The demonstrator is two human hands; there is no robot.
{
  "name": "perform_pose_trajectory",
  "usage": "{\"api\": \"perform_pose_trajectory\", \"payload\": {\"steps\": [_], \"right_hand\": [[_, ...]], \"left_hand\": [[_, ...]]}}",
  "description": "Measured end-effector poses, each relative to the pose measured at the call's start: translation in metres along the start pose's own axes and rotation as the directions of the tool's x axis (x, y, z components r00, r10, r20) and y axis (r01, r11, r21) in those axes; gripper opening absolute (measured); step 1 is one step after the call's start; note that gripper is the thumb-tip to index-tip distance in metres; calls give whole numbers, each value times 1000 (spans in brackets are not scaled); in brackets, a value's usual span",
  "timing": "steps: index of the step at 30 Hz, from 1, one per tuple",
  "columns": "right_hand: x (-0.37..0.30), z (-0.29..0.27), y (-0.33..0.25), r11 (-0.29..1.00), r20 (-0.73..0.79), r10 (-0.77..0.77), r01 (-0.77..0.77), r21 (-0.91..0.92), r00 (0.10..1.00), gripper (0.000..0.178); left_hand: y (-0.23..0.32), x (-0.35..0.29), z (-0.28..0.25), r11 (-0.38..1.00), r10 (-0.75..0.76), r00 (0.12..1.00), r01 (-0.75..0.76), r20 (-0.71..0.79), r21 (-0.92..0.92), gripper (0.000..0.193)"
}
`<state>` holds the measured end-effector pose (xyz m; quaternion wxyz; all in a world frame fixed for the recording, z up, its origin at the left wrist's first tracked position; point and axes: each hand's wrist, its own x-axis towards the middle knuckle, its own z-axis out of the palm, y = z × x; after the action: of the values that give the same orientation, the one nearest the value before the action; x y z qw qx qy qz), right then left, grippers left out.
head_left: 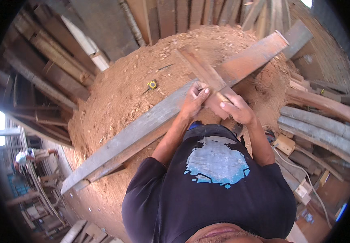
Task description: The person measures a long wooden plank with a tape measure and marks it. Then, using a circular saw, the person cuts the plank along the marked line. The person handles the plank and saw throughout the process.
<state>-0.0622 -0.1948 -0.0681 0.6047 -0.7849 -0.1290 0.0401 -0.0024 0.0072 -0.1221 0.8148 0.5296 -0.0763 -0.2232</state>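
A brown board lies across a long grey plank, with a wider wooden piece at its near end. Over the crossing, my left hand has thumb and fingertips drawn together beside the board. Whatever they pinch, if anything, is too small to make out. Just to the right, my right hand is closed round a short yellowish-tan object that rests at the wood's edge; its kind is unclear. A yellow and black tape measure lies on the shavings beyond the plank.
Sawdust and shavings cover the ground. A thin dark stick-like thing lies there. Boards lean along the back and left. Stacked timber and a pale cable are on the right. Another person is far left.
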Motion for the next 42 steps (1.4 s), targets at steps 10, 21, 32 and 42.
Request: {"api": "perform_pose_trajectory", "payload": {"steps": [10, 21, 32, 42], "right_hand": [[5, 27, 5, 962, 33, 47, -36, -270, 998, 40], [39, -8, -35, 901, 257, 332, -385, 197, 908, 49], [26, 19, -1, 767, 2, 455, -393, 508, 891, 49], [29, 37, -17, 937, -368, -47, 168, 305, 929, 42]], "left_hand": [[9, -27, 14, 944, -236, 939, 159, -252, -291, 37], [53, -27, -4, 862, -137, 979, 41, 154, 505, 35], [33, -28, -9, 970, -40, 952, -36, 304, 240, 66], [49, -36, -3, 940, -86, 931, 194, 355, -282, 54]]}}
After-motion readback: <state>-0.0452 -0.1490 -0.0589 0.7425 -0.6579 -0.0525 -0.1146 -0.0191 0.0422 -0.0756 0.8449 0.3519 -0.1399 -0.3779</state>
